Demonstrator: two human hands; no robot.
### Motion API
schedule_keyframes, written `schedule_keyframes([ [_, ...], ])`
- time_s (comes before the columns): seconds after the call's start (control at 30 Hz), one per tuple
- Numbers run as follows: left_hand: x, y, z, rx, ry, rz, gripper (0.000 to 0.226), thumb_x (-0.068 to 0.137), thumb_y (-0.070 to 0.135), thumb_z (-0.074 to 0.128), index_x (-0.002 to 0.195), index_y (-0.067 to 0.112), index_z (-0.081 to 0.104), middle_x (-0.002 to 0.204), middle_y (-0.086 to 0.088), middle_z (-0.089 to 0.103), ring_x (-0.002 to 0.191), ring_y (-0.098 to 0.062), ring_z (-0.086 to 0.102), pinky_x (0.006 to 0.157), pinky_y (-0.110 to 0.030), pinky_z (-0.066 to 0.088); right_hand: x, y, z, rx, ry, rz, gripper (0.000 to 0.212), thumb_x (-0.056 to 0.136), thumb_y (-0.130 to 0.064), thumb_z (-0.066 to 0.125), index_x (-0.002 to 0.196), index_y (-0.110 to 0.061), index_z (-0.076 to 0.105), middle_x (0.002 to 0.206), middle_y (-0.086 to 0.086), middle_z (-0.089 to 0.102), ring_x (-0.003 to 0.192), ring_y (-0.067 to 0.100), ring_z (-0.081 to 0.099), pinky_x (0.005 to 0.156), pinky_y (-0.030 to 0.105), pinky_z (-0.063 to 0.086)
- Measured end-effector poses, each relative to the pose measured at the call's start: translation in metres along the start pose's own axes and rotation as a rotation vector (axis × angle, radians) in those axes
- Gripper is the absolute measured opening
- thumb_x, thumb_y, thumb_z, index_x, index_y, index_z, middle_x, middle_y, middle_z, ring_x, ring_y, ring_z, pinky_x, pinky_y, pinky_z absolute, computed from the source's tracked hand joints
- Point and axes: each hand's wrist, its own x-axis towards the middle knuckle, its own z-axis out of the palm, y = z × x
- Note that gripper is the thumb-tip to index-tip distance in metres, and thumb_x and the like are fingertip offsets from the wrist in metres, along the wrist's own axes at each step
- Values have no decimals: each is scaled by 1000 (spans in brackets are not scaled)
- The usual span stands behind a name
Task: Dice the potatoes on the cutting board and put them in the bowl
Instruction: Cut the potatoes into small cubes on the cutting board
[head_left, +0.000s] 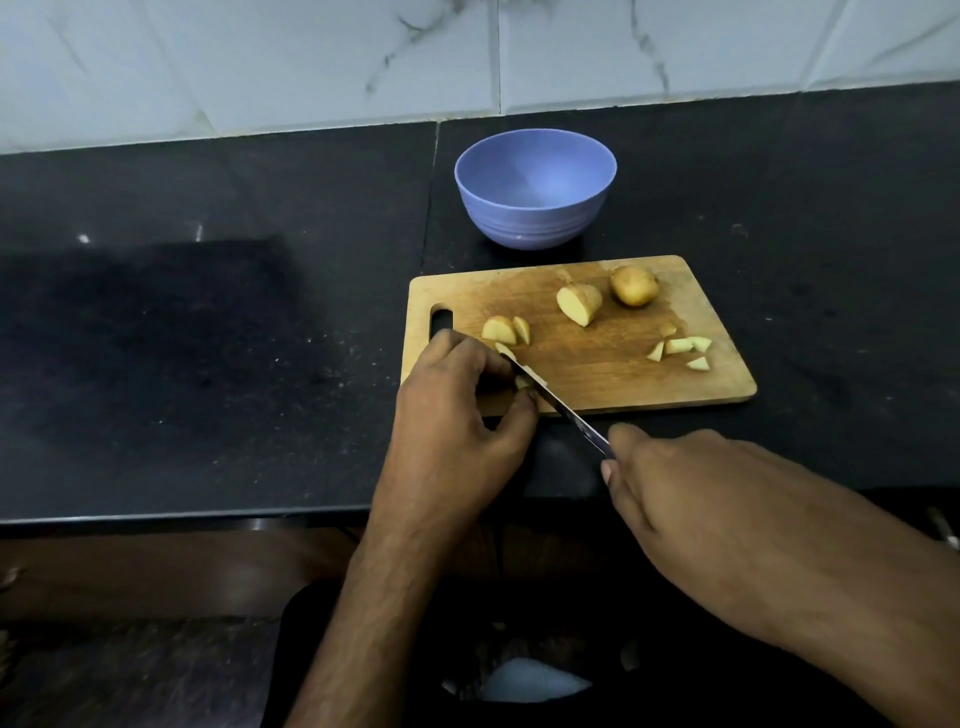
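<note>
at the board's near-left corner, left hand (457, 410) pinches a potato piece (521, 383) with curled fingers, blade touching; right hand (691, 499) wraps the knife (561, 408). fingertips so close, a slip nicks them. bowl (535, 189) sits behind the cutting board (597, 364).

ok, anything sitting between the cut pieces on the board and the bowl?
Nothing visible blocks it. The bowl stands empty just behind the cutting board, bare counter between them. On the board, a half potato and a whole potato lie along the far edge, low enough to lift the diced pieces over.
</note>
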Motion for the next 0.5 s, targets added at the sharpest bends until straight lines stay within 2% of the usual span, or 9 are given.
schedule_keyframes([
  [0.13, -2, 2, 0, -13, 12, -15, 15, 81, 23, 78, 91, 22, 68, 98, 13, 58, 90, 0, 58, 75, -6, 41, -14, 9, -5, -8, -89, 1, 25, 104, -45, 23, 89, -30, 36, 75, -5, 56, 65, 8, 56, 64, 26, 50],
  [0.23, -2, 2, 1, -7, 50, -27, 14, 80, 22, 77, 90, 23, 67, 96, 13, 58, 89, -1, 58, 74, -7, 42, -24, 14, -12, -18, -107, 29, 27, 104, -47, 22, 89, -29, 36, 75, -4, 54, 66, 11, 55, 62, 23, 45],
  [0.43, -4, 1, 3, 8, 89, -34, 16, 81, 18, 72, 96, 20, 68, 98, 11, 57, 84, -3, 57, 71, -9, 44, -27, 18, -7, 45, 4, 58, 32, 101, -52, 22, 82, -32, 39, 70, -5, 56, 61, 7, 55, 58, 23, 45],
  [0.5, -4, 1, 3, 1, 98, -31, 17, 82, 21, 70, 99, 20, 67, 100, 10, 57, 85, -5, 58, 73, -14, 47, -26, 17, -6, 66, 42, 60, 34, 101, -53, 22, 79, -33, 39, 69, -6, 56, 60, 6, 55, 57, 23, 44],
])
